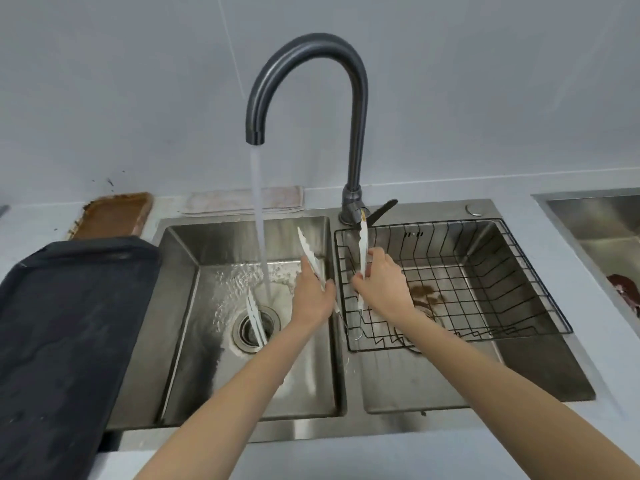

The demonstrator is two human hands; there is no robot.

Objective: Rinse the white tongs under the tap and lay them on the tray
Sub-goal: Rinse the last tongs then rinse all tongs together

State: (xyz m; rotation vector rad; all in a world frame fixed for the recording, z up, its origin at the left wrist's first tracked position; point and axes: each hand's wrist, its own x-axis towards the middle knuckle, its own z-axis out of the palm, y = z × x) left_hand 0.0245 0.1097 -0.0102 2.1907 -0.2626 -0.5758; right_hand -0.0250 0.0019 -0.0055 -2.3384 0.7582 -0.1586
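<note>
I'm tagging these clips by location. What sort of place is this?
Probably a kitchen washing-up area: a stainless steel double sink under a running dark gooseneck tap, with a black wire draining basket in the right basin.

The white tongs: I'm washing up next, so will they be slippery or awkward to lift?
Probably slippery: the tap is running and the white tongs sit in wet hands. They look thin and light, likely plastic. The arms are spread between the left hand and right hand, so they may flex.
</note>
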